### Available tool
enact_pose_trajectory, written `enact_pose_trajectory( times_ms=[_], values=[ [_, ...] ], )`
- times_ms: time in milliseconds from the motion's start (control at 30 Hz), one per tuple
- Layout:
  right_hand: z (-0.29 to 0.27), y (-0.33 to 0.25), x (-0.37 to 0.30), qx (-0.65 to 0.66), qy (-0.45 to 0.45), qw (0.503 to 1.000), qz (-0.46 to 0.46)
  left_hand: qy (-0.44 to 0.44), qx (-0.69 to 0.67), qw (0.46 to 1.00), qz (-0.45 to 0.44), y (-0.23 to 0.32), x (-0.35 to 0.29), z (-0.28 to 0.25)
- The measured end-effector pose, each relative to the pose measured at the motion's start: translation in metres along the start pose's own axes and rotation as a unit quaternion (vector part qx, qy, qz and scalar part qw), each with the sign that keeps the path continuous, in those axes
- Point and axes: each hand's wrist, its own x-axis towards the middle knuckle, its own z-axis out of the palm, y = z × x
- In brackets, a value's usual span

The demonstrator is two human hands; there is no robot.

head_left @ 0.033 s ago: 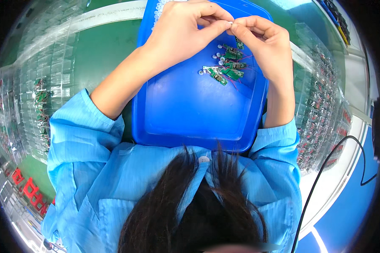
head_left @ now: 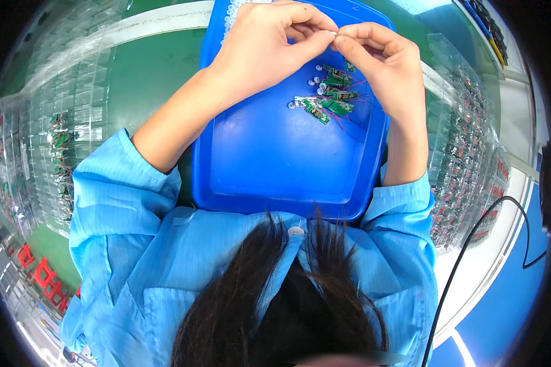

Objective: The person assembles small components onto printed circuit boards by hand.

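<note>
Over the far part of a blue plastic tray (head_left: 281, 205), my two hands meet fingertip to fingertip. My left hand (head_left: 266, 40) is closed in a pinch on a small white piece (head_left: 333, 33), mostly covered by the fingers. My right hand (head_left: 389, 64) is also pinched at the same spot; what lies between its fingertips is hidden. Just below its fingers shows part of a small green circuit board (head_left: 349, 65); I cannot tell whether it hangs or lies there. Nearer in the tray lie several green circuit boards (head_left: 316, 112) with thin red wires and small white round parts (head_left: 291, 105).
Clear bag of small white round pieces (head_left: 230, 15) sits at the tray's far left corner. Stacked clear plastic trays with boards (head_left: 61, 147) stand on the left, more filled trays (head_left: 465, 159) on the right. Red parts (head_left: 46, 275) lie lower left; a black cable (head_left: 465, 251) curves at right.
The circuit board under my right hand's fingers shows slightly less and has shifted a little. My joined fingertips have barely moved.
</note>
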Motion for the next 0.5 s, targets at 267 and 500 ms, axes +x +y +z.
enact_pose_trajectory(
  times_ms=[267,500],
  values=[
    [-0.005,-0.025,-0.013,-0.224,-0.095,0.969,-0.037,-0.147,0.080,0.986,-0.012,0.012,-0.005,0.000],
    [-0.003,-0.027,-0.020,-0.279,-0.113,0.953,-0.021,-0.252,0.218,0.937,0.102,-0.009,-0.021,-0.010]
  ],
)
